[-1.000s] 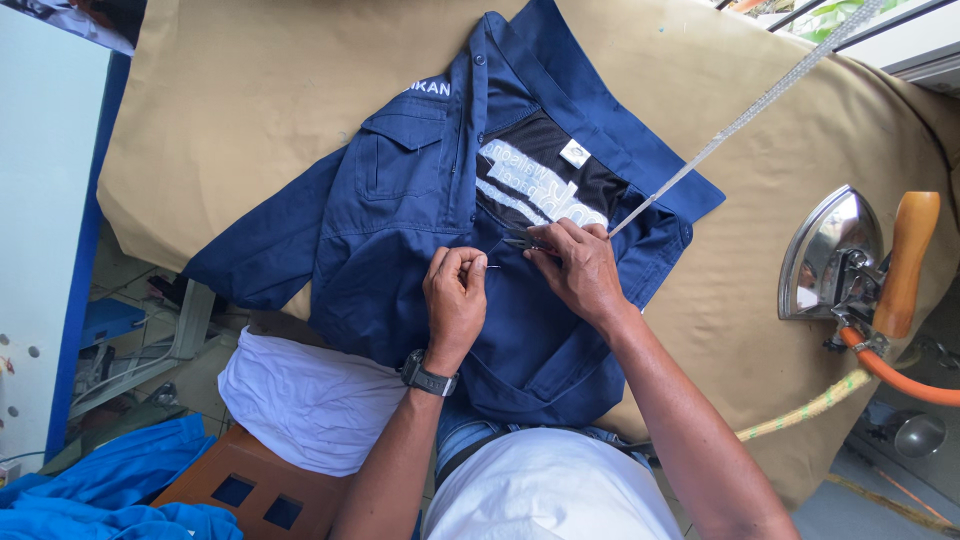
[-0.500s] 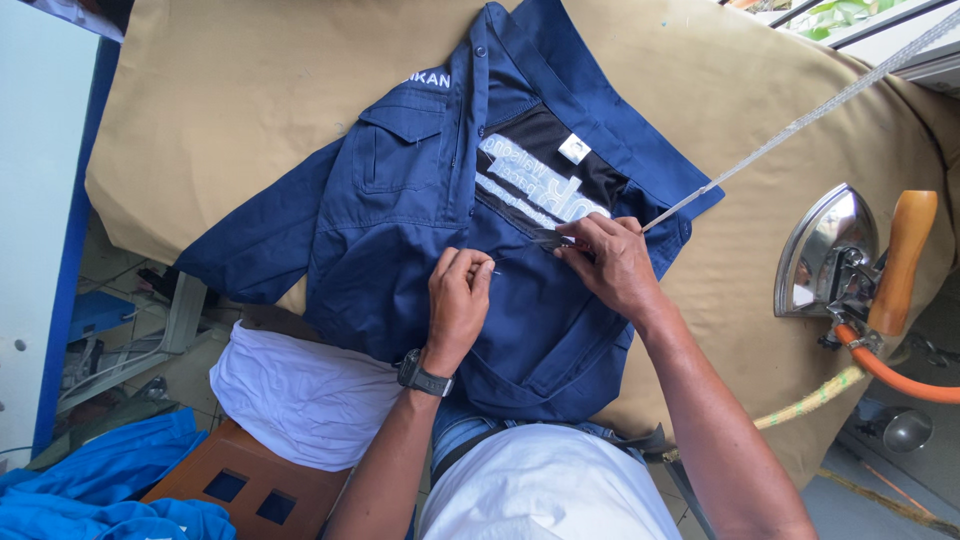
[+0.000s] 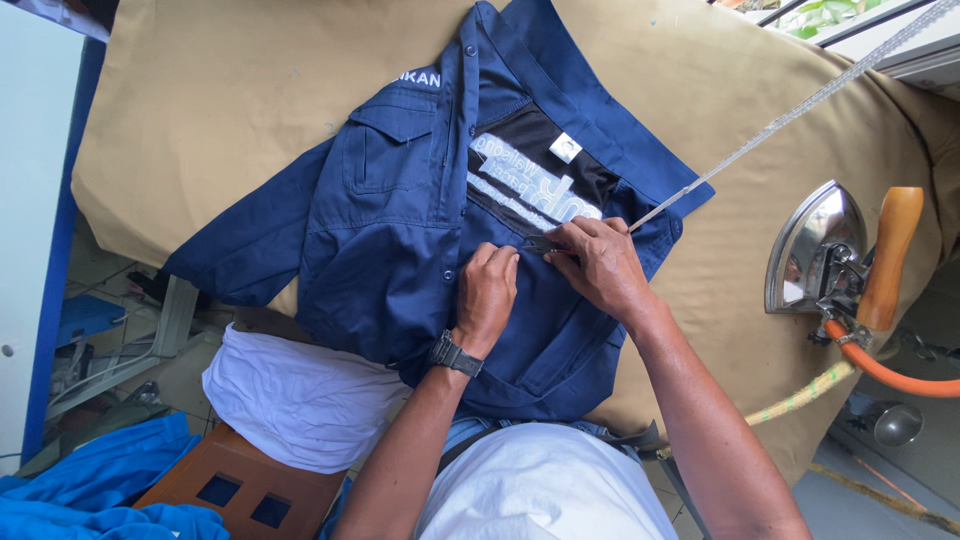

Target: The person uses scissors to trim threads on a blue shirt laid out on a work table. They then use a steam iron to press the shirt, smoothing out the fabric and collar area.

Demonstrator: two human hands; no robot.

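**Hands at the front placket of a navy work shirt**

A dark navy cotton work shirt (image 3: 400,240) lay spread, front side up, on the tan padded cloth worktop (image 3: 220,110), its collar pointing away from the person. Both hands met at the middle of the front opening, just below the black inner lining with pale lettering.

To do this step well, it seemed wise to keep the fabric flat and stretched a little between the two hands, so that the small dark tool (image 3: 545,243) could work only at the edge and not catch the layer under it.

The left hand (image 3: 487,292), with a black wristwatch (image 3: 455,354), was pressed down on the placket, fingers curled and closed on the cloth. The right hand (image 3: 600,265) came in from the right side, wrist bent, and its fingers were pinched on the small tool; what kind of tool, I could not tell. The two hands were almost touching.

A chrome iron with a wooden handle (image 3: 830,255) stood well apart to the right, on its heel.
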